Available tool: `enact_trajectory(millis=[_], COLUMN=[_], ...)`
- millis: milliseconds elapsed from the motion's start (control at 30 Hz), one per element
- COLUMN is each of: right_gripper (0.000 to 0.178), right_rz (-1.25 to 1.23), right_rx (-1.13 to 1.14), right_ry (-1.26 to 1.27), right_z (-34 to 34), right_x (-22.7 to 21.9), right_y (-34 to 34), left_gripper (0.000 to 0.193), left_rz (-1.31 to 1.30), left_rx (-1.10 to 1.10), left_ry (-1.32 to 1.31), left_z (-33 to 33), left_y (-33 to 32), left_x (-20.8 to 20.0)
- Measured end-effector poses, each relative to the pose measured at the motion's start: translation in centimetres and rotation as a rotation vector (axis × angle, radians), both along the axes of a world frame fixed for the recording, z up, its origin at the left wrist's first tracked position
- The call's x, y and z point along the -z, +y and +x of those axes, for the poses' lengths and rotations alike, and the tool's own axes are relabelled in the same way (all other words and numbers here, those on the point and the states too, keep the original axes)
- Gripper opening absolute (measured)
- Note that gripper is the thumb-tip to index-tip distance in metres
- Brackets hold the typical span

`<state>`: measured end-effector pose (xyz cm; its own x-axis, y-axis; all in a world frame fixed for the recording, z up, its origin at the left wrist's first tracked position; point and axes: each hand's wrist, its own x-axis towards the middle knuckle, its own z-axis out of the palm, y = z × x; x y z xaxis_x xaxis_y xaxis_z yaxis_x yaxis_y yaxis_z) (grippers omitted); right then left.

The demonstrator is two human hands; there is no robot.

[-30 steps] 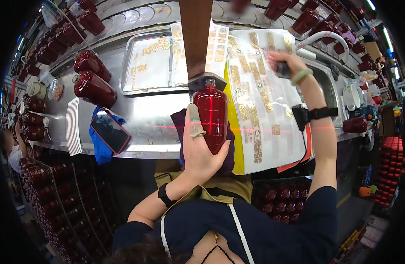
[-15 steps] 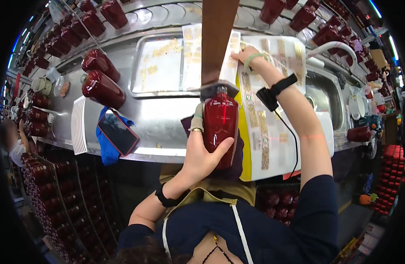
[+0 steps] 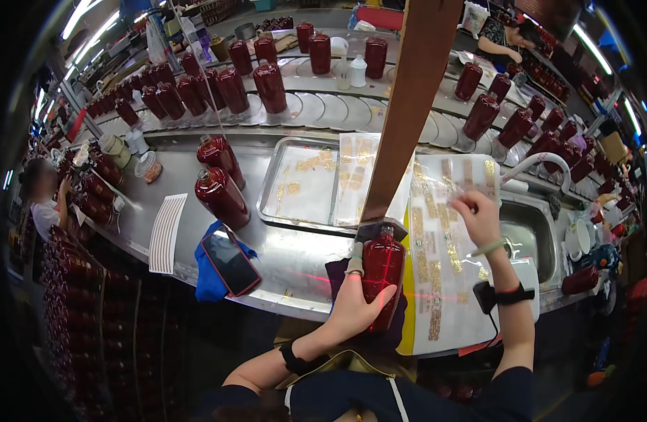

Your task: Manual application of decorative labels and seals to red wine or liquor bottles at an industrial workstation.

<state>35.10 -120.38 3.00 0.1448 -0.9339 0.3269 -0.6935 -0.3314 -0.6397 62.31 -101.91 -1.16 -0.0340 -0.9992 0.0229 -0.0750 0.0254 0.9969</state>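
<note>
Gleaming dark red bottle

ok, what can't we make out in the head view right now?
All in the head view:
- Bottle, part of its left side: hidden by the left hand.
- Whether the right hand pinches anything: too small and faint to tell.
- Cloth, its middle: covered by the bottle.
- Gold stickers, fine detail: too small.
- Belt, one stretch: behind the post.

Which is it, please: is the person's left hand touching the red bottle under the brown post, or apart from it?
Touching. The head view shows the left hand against the red bottle, its thumb lying across the bottle's front.
</note>
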Motion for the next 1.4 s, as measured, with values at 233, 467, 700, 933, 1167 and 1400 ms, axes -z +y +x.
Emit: enact_trajectory(millis=[233,467,700,933,1167,1400], right_gripper=[0.012,0.011,0.022,0.015,0.007,0.018], right_rz=[0.055,0.104,0.619,0.197,-0.120,0.015], right_rx=[0.023,0.428,0.537,0.510,0.095,-0.134], right_ry=[-0.016,0.384,0.800,0.551,0.249,-0.026], right_z=[-4.9,-18.8,-23.8,-19.0,-5.4,4.2], right_x=[-1.3,4.7,13.3,6.3,-2.1,-3.4], right_y=[5.9,-1.6,-6.1,-2.2,6.5,11.3], left_gripper=[0.099,0.094,0.087,0.090,0.104,0.076], left_rz=[0.000,-0.181,0.001,0.037,0.033,0.219], left_rx=[-0.057,-0.146,-0.058,-0.028,0.086,0.163], left_ry=[0.161,-0.230,0.161,0.213,0.235,0.608], left_z=[-0.6,-1.1,0.1,0.4,1.3,2.6], left_y=[-1.1,-0.7,-1.2,-1.2,-1.2,-0.9], left_x=[1.2,0.6,0.5,0.9,0.5,0.6])
